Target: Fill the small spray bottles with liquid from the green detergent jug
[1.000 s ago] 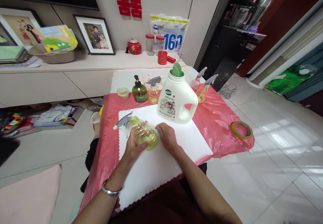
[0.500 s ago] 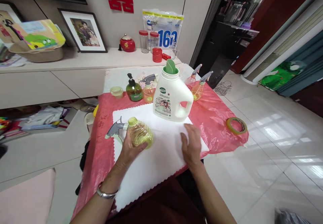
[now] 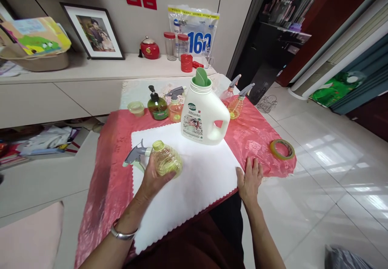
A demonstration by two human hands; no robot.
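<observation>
My left hand [image 3: 154, 178] is wrapped round a clear yellow spray bottle [image 3: 168, 160], its neck uncapped and tilted to the left. A grey spray head [image 3: 135, 153] shows just left of the bottle; I cannot tell whether my fingers touch it. Below is a white scalloped cloth [image 3: 194, 180]. My right hand [image 3: 250, 180] lies with fingers spread on the red plastic sheet [image 3: 251, 139], at the cloth's right corner and the table's near edge. Beyond the bottle stands a white detergent jug [image 3: 204, 113], with a green scoop-like piece [image 3: 201, 77] in its mouth.
Behind the cloth stand a small bowl [image 3: 136, 108], a green pump bottle [image 3: 158, 106] and an orange spray bottle [image 3: 175, 109]. Two more spray bottles, one yellow [image 3: 236, 106] and one pink [image 3: 228, 94], are right of the jug. A tape roll [image 3: 282, 149] lies near the right edge.
My right hand has moved right, from above the cloth onto the red sheet by the table's edge, its fingers now spread. My left hand still holds the bottle. The view has shifted slightly.
</observation>
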